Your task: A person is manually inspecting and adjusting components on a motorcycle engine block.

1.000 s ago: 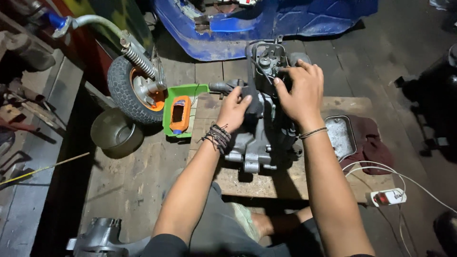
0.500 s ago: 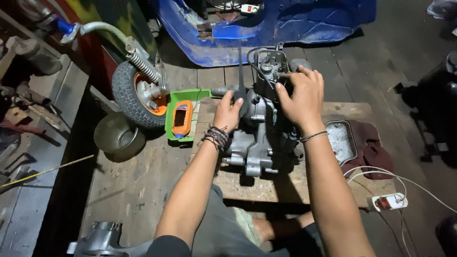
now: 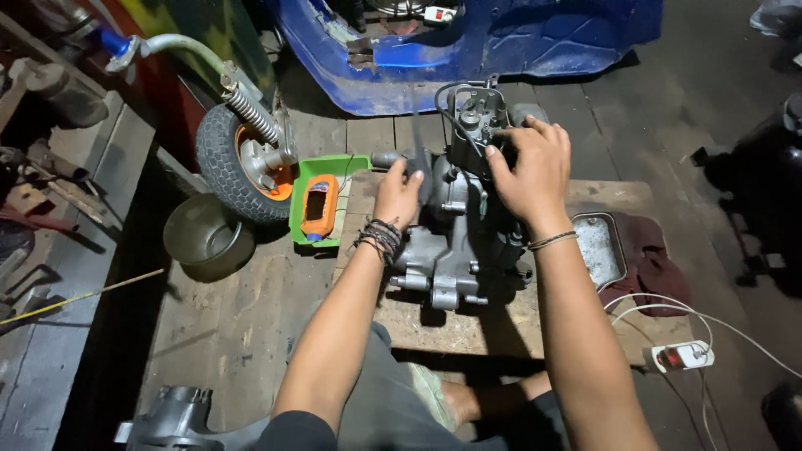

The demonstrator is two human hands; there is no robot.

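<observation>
Engine block [image 3: 455, 242], grey cast metal, stands upright on a low wooden board [image 3: 535, 317] serving as table, its top assembly of hoses and fittings in place and no parts seen lifted off it, so the work on it looks early or mid-way. Left hand [image 3: 399, 194] has its grip closed on a dark handle-like tool against the block's left flank; right hand [image 3: 528, 167] has fingers curled around the block's upper right side. Left of the block: green tray [image 3: 311, 219] with an orange device, small wheel [image 3: 238, 163], round metal bowl [image 3: 205, 235]; right of it: shallow metal pan [image 3: 603, 250], dark red rag [image 3: 652, 263]; behind it: blue body panel [image 3: 501, 50].
</observation>
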